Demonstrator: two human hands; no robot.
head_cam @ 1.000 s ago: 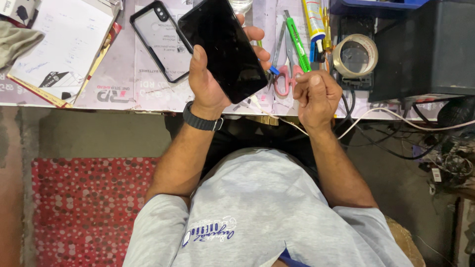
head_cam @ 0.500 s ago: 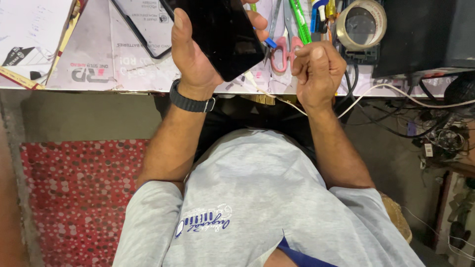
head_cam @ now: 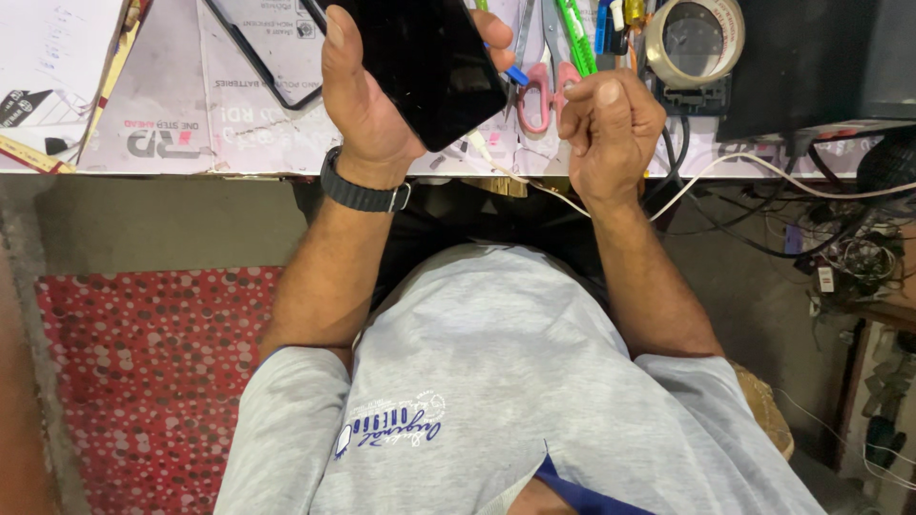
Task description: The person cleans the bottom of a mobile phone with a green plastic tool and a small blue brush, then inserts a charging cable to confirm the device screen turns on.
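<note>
A person in a grey T-shirt (head_cam: 496, 381) sits at a paper-covered workbench (head_cam: 172, 105), seen from a head-worn camera looking straight down, with a red dotted mat (head_cam: 143, 381) on the floor beside the seat. Compared with a second ago, the view has slid closer to the bench edge, so the hands now sit at the top of the frame and more of the lap shows; the hold on the work itself looks unchanged, which suggests inspection rather than a new step. The left hand (head_cam: 367, 95), a dark watch (head_cam: 361, 194) on its wrist, grips a black phone (head_cam: 429, 67) upright above the bench, thumb along one edge and fingers wrapped round the other. The right hand (head_cam: 611, 129) is curled shut just beside it, fingertips pinched together; whether they hold anything is too small to tell. Behind it lie a roll of tape (head_cam: 695, 40), pink-handled scissors (head_cam: 546, 91), a green cutter (head_cam: 580, 38) and a clear phone case (head_cam: 262, 52). White cable (head_cam: 744, 167) trails off the bench edge.
</note>
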